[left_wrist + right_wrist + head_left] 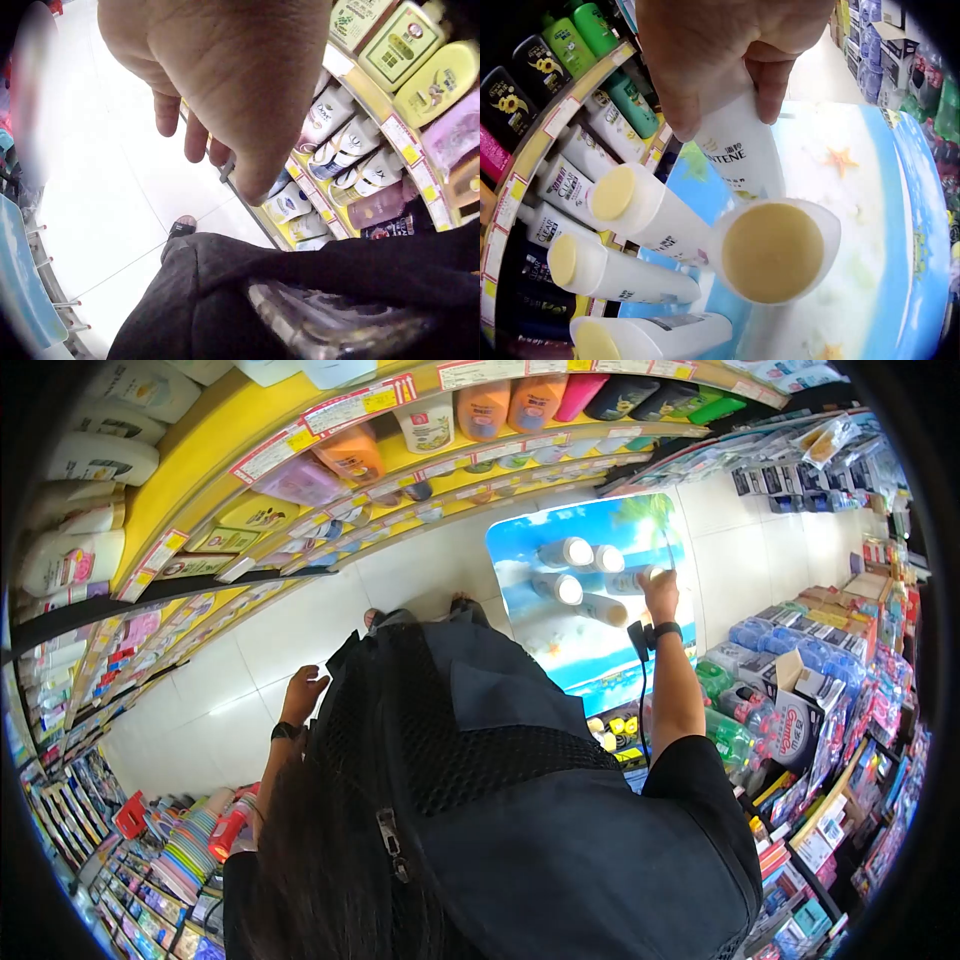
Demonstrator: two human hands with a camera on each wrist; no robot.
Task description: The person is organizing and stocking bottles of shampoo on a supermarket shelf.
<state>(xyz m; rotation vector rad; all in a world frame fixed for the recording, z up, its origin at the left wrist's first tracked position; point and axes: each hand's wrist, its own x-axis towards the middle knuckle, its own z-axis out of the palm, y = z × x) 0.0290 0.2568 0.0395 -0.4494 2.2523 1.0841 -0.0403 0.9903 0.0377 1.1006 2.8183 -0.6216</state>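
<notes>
My right hand (661, 598) grips a white Pantene bottle (739, 154) over a folding table printed with a beach scene (560, 660). In the right wrist view, thumb and fingers pinch its upper end. Several more white bottles are grouped beside it; one shows a broad tan end (772, 251) to the camera, and another has a pale yellow cap (615, 193). My left hand (303, 695) hangs in the air away from the table, fingers loosely bent and holding nothing. The left wrist view shows this hand (217, 82) between floor and shelf.
Yellow-edged shelves (200, 460) of shampoo bottles run along the far side and left. Packs of drink bottles (735, 730) and boxes stand right of the table. A dark backpack (500, 780) fills the lower middle. Pale floor tiles (112, 150) lie below my left hand.
</notes>
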